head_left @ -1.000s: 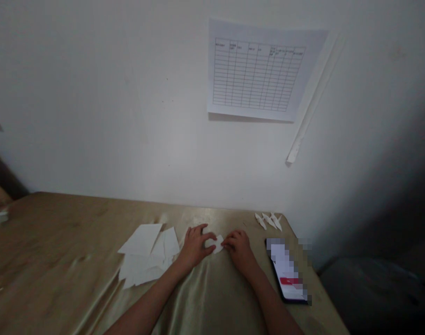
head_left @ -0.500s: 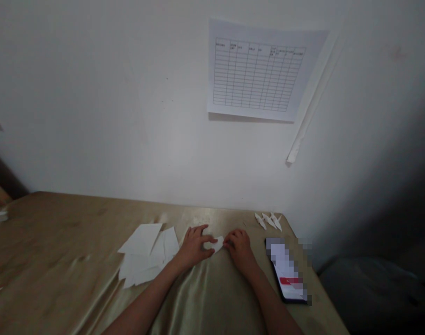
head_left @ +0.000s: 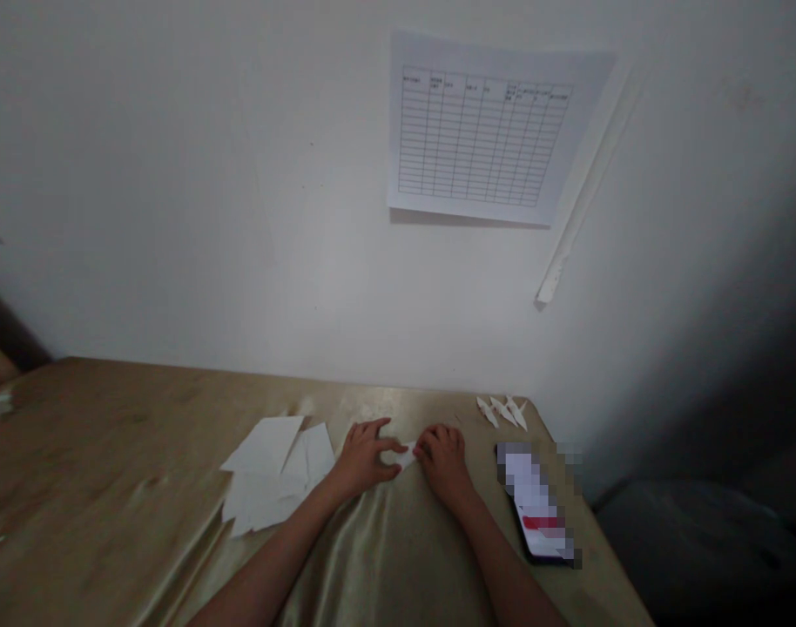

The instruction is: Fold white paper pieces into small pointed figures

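A small piece of white paper [head_left: 408,456] lies on the cloth-covered table between my two hands. My left hand [head_left: 367,455] grips its left edge with thumb and index finger, the other fingers stretched out above. From the other side my right hand [head_left: 442,457] presses its curled fingers on the paper's right part and hides some of it. Left of my left hand, several white paper sheets [head_left: 267,475] lie in a loose, overlapping pile. At the far right corner sit three small folded paper pieces [head_left: 502,412] with pointed ends.
A phone [head_left: 538,509] with a lit, partly blurred screen lies right of my right forearm. The gold tablecloth [head_left: 124,461] has creases near the front. A printed table sheet [head_left: 482,131] hangs on the wall behind. Something dark [head_left: 698,540] stands beyond the table's right edge.
My right hand has shifted slightly left over the small paper, covering more of its right side. The left hand stays in about the same place.
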Demonstrator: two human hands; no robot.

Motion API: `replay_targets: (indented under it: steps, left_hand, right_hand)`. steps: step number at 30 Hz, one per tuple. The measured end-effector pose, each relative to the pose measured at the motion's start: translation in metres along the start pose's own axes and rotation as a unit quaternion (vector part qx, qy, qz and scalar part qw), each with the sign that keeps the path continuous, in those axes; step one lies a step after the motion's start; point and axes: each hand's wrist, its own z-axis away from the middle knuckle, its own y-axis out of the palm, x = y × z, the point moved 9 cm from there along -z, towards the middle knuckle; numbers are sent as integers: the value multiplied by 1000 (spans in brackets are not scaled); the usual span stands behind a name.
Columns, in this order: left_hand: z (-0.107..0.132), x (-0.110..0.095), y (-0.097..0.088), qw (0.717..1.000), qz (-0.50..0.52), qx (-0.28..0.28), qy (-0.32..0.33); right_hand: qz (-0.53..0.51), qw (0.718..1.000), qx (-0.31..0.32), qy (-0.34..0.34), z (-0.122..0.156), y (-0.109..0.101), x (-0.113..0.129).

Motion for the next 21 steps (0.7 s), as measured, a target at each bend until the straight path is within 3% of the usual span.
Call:
replay_targets:
  steps: [21]
  left_hand:
    - [1, -1, -3, 999, 11, 3, -42]
  right_hand:
    - [-56, 998, -15, 26, 3, -2, -4]
